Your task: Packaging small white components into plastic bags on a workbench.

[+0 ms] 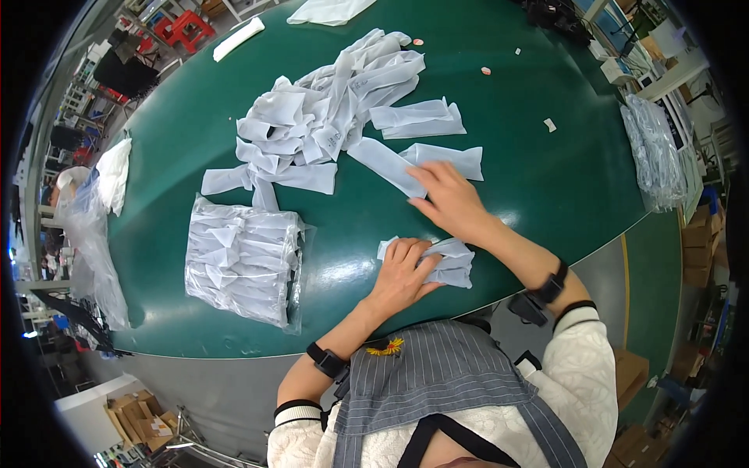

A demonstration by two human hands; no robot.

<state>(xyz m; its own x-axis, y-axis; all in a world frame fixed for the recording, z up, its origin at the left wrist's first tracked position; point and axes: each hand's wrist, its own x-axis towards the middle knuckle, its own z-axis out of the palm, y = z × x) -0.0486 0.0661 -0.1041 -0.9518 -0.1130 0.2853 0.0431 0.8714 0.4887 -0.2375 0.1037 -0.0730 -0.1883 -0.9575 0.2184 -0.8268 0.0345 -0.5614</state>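
Note:
My left hand (pixel 402 269) rests on a small stack of pale grey-blue fabric strips (pixel 452 265) near the table's front edge, its fingers bent over the stack. Farther out and to the right, my right hand (pixel 454 201) reaches across the end of a flat fabric strip (pixel 384 164). Its fingertips touch the cloth, with the thumb spread away from them. Another strip (pixel 456 160) lies just beyond that hand. A large loose heap of the same strips (pixel 312 117) spreads over the far middle of the table.
On the green table (pixel 562 187), a clear plastic bag packed with strips (pixel 243 261) lies left of my left hand. Plastic sheeting (pixel 94 249) hangs at the left edge. Clear plastic bags (pixel 655 156) lie stacked at the right. Small scraps (pixel 550 125) dot the far right.

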